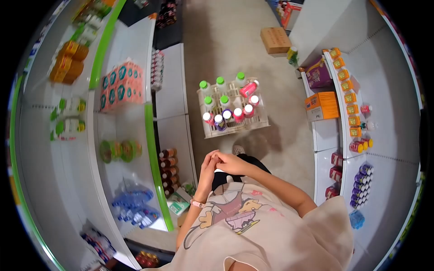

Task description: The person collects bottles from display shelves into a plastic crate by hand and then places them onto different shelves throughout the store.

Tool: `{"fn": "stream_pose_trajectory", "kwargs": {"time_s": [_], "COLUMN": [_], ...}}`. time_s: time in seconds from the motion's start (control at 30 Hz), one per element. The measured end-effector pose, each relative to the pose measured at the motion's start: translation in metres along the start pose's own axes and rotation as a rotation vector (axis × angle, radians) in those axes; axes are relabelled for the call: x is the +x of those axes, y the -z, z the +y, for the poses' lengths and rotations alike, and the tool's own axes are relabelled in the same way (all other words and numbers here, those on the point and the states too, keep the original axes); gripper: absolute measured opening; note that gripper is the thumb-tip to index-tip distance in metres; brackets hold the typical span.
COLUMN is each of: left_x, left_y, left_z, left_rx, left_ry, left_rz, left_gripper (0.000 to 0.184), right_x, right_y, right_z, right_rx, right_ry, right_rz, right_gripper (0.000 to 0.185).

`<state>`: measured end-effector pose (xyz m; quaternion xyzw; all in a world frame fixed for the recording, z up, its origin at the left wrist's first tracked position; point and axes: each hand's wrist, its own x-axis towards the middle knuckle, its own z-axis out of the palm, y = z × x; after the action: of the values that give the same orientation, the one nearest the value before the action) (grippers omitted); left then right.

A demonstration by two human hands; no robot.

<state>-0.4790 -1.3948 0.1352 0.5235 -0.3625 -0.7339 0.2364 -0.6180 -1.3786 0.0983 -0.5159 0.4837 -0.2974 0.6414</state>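
The left hand (208, 163) and right hand (229, 163) are clasped together, apart from the off-white crate (246, 128) ahead, where the slanted pink bottle (249, 89) may roll out if jolting occurs.

Grey-beige floor (226, 43) between white shelves (171, 88)

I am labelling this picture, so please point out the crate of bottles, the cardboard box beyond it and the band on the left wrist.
Crate of bottles (242, 128): head view, its near wall.
Cardboard box (275, 39): head view, its top face.
Left wrist band (197, 204): head view, middle of the band.
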Motion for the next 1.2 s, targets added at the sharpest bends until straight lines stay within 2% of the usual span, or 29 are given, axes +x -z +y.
{"fn": "stream_pose_trajectory", "kwargs": {"time_s": [0.07,0.2,0.3,0.4,0.43,0.5,0.6,0.7,0.77,0.83,0.87,0.9,0.97,1.03,1.1,1.2], "left_x": [0.018,0.091,0.154,0.189,0.209,0.242,0.281,0.304,0.324,0.334,0.338,0.338,0.318,0.294,0.269,0.223], "left_y": [0.003,0.043,0.077,0.087,0.098,0.116,0.123,0.122,0.126,0.132,0.137,0.14,0.139,0.141,0.149,0.142], "left_z": [0.002,-0.035,-0.064,-0.046,-0.051,-0.062,-0.061,-0.053,-0.057,-0.06,-0.063,-0.059,-0.047,-0.027,-0.012,0.013], "left_rx": [0.055,0.321,0.669,0.884,0.918,1.052,1.181,1.174,1.112,1.097,1.116,1.104,1.04,1.176,1.242,1.152], "left_ry": [0.028,-0.039,-0.078,-0.096,-0.072,-0.237,-0.47,-0.455,-0.39,-0.334,-0.399,-0.339,-0.375,-0.439,-0.595,-0.455], "left_rz": [-0.036,-0.15,-0.065,0.018,0.045,0.056,-0.063,-0.263,-0.302,-0.3,-0.299,-0.302,-0.183,-0.144,-0.259,-0.361], "left_gripper": [0.032,0.033,0.04,0.048,0.055,0.058,0.06,0.058,0.048,0.043,0.043,0.043,0.043,0.045,0.045,0.039], "right_x": [0.006,0.041,0.076,0.126,0.14,0.179,0.192,0.211,0.217,0.215,0.211,0.213,0.208,0.2,0.179,0.14], "right_y": [0.004,0.003,0.0,-0.019,-0.019,-0.032,-0.016,-0.022,-0.025,-0.03,-0.033,-0.038,-0.048,-0.061,-0.064,-0.078], "right_z": [0.002,0.05,0.086,0.123,0.122,0.152,0.117,0.133,0.134,0.129,0.124,0.129,0.122,0.118,0.101,0.1], "right_rx": [-0.041,0.098,0.034,-0.089,-0.093,-0.065,-0.005,0.052,0.079,0.105,0.146,0.114,0.224,0.018,0.087,0.058], "right_ry": [-0.043,-0.147,-0.243,-0.245,-0.339,-0.195,-0.262,-0.183,-0.226,-0.228,-0.21,-0.19,0.0,-0.038,-0.086,-0.027], "right_rz": [0.071,0.243,0.4,0.604,0.567,0.717,0.701,0.804,0.813,0.84,0.858,0.862,1.01,1.132,1.045,1.005], "right_gripper": [0.027,0.027,0.043,0.054,0.059,0.058,0.061,0.061,0.062,0.063,0.066,0.066,0.065,0.059,0.061,0.062]}}
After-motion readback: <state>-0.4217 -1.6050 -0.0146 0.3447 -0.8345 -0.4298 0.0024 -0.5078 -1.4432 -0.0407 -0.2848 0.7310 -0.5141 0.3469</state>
